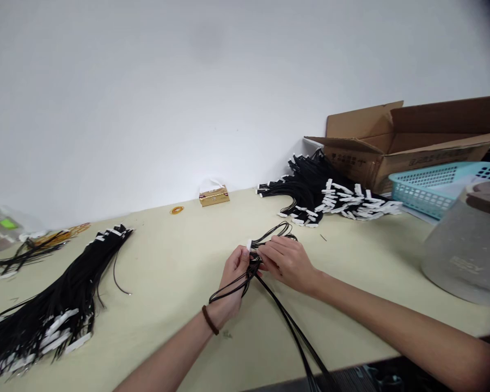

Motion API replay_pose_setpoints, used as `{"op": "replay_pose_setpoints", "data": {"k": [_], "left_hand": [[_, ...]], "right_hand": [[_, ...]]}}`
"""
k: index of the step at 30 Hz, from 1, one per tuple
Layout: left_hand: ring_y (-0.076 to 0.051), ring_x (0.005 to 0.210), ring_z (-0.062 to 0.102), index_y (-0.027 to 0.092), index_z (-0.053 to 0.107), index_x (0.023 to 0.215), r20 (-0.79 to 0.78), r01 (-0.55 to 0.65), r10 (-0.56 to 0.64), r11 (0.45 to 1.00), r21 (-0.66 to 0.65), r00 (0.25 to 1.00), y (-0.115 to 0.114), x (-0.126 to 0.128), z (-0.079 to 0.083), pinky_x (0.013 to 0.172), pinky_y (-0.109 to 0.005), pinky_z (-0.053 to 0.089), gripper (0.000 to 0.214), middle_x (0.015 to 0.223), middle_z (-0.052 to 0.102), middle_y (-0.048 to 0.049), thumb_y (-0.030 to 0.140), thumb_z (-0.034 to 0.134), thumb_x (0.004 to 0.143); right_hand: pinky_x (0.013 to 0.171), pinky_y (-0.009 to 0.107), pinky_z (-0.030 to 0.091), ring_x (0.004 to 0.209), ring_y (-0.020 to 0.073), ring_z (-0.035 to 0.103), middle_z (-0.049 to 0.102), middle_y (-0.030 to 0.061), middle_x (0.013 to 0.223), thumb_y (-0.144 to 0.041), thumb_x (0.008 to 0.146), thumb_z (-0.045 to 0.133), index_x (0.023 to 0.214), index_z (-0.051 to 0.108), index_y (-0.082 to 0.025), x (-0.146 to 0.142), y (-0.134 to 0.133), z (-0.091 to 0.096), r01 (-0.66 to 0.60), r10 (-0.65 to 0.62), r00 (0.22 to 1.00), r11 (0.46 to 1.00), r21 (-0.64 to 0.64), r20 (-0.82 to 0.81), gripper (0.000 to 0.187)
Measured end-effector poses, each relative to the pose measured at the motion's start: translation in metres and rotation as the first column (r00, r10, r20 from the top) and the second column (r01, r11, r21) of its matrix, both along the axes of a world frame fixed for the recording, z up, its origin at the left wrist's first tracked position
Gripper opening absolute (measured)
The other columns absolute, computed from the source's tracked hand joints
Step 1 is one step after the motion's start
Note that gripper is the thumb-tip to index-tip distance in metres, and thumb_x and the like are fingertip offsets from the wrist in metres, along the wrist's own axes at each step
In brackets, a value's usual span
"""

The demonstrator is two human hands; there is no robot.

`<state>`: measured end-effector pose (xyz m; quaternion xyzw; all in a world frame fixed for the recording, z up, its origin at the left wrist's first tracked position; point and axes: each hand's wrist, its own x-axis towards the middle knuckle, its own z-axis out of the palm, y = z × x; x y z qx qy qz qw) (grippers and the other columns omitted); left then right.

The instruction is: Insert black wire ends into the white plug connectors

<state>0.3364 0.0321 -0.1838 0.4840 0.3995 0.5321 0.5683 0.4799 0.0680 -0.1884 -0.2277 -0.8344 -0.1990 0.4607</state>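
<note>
Near the middle of the table, my left hand point(233, 275) is closed on a bundle of thin black wires point(283, 311), thumb beside a small white connector point(249, 245). My right hand point(288, 262) pinches the wires just right of that connector. Loops of wire hang over my left wrist and rise above my right fingers. The long ends run down past the table's front edge. Exactly which strands sit between the fingertips is hidden.
A large pile of black wires with white connectors point(343, 204) lies back right, before an open cardboard box point(351, 160) and a turquoise basket point(418, 196). A grey translucent container point(465, 250) stands right. More wires point(77, 277) lie left. A tissue pack point(214, 196) and tape roll point(177, 210) sit behind.
</note>
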Motion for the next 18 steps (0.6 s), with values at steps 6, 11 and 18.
{"op": "replay_pose_setpoints", "data": {"k": [6, 11, 18], "left_hand": [[-0.011, 0.066, 0.051, 0.017, 0.05, 0.073, -0.003, 0.014, -0.014, 1.0, -0.013, 1.0, 0.002, -0.001, 0.003, 0.058, -0.021, 0.037, 0.034, 0.072, 0.056, -0.0014, 0.051, 0.053, 0.074], [-0.012, 0.069, 0.057, 0.017, 0.05, 0.078, 0.022, 0.025, -0.024, 0.999, -0.045, 0.999, 0.004, -0.004, 0.003, 0.06, -0.023, 0.039, 0.032, 0.085, 0.062, -0.0041, 0.049, 0.052, 0.076], [-0.016, 0.069, 0.062, 0.016, 0.048, 0.08, 0.157, -0.047, 0.075, 0.984, -0.171, 0.985, 0.008, -0.013, 0.007, 0.067, -0.027, 0.042, 0.026, 0.094, 0.067, -0.0087, 0.039, 0.058, 0.074]], "right_hand": [[0.057, 0.025, 0.026, 0.06, 0.0123, 0.038, 0.05, 0.0011, 0.06, -0.013, 0.088, 0.043, 0.07, 0.051, -0.016, 0.0, 0.003, -0.003, 0.039, -0.039, 0.999, 0.998, -0.039, 0.0, 0.02], [0.058, 0.025, 0.029, 0.062, 0.0134, 0.039, 0.052, 0.0015, 0.062, -0.016, 0.088, 0.044, 0.073, 0.053, -0.016, 0.0, 0.005, -0.002, 0.05, -0.05, 0.999, 0.995, -0.082, 0.006, 0.018], [0.064, 0.027, 0.036, 0.073, 0.0163, 0.043, 0.054, 0.0033, 0.074, -0.018, 0.088, 0.047, 0.085, 0.052, -0.017, 0.01, 0.017, 0.0, 0.032, -0.048, 0.995, 0.983, -0.179, -0.083, 0.006]]}}
